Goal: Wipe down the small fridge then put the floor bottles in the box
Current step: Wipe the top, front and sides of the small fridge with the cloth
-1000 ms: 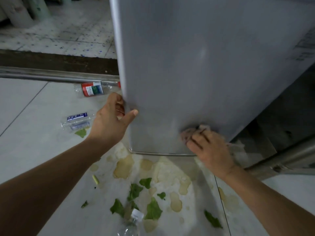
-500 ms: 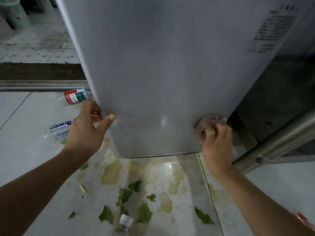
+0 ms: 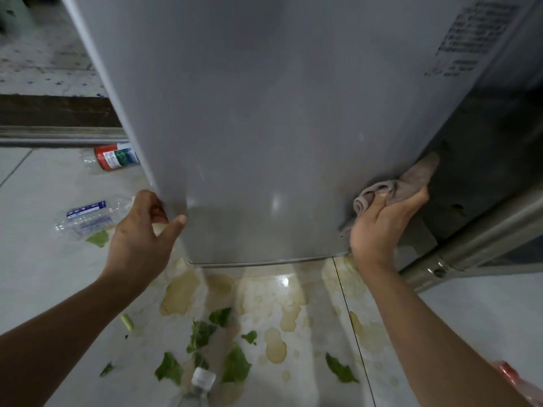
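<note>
Two hands work low on the small grey fridge [image 3: 264, 127], which stands on the pale tiled floor [image 3: 35, 274] and fills the middle of our view. Our left hand [image 3: 141, 239] grips its lower left edge, thumb pressed on the near face and fingers curled behind the corner. Our right hand [image 3: 382, 227] holds a bunched grey-brown cloth [image 3: 402, 183], fingers clamped round it, pressing it against the lower right corner.

Left of the fridge, two bottles lie on their sides: a red-labelled bottle [image 3: 116, 156] partly hidden behind the fridge edge, and a clear crushed bottle [image 3: 88, 217] with a blue label nearer our left hand. A third clear bottle [image 3: 197, 386] with a white cap shows at the bottom edge. Yellowish spill patches [image 3: 182, 292] and torn green leaves [image 3: 202, 333] lie on the tiles in front of the fridge.
</note>
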